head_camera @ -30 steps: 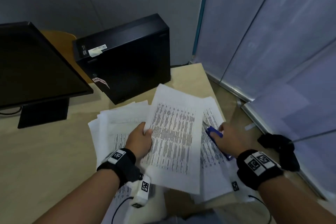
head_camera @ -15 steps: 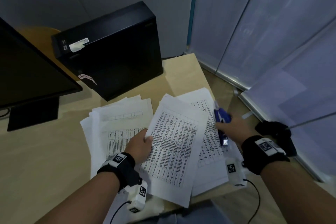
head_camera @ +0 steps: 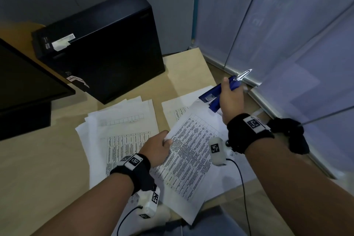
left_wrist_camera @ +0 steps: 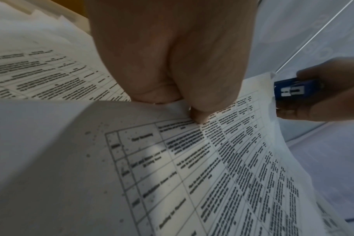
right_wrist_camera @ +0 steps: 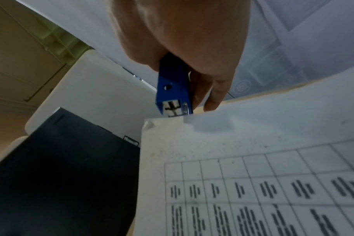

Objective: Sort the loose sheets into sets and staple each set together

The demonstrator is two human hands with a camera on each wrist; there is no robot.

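Note:
My left hand (head_camera: 160, 144) (left_wrist_camera: 172, 63) pinches the left edge of a set of printed table sheets (head_camera: 187, 157) (left_wrist_camera: 212, 167) (right_wrist_camera: 253, 175), holding it tilted above the desk. My right hand (head_camera: 230, 99) (right_wrist_camera: 182, 39) grips a blue stapler (head_camera: 216, 95) (left_wrist_camera: 293, 91) (right_wrist_camera: 173, 89), lifted off the desk. The stapler's mouth is at the far corner of the held set. More loose sheets (head_camera: 118, 126) lie fanned out on the desk to the left, and another sheet (head_camera: 176, 109) lies under the held set.
A black computer case (head_camera: 103, 48) lies at the back of the wooden desk (head_camera: 38, 168). A black monitor (head_camera: 24, 82) stands at the left. Frosted glass panels (head_camera: 287, 34) run along the right. A dark object (head_camera: 289, 134) sits past the desk's right edge.
My right hand picked the stapler up off the papers and raised it to the far corner of the set. My left hand tilted the set toward it.

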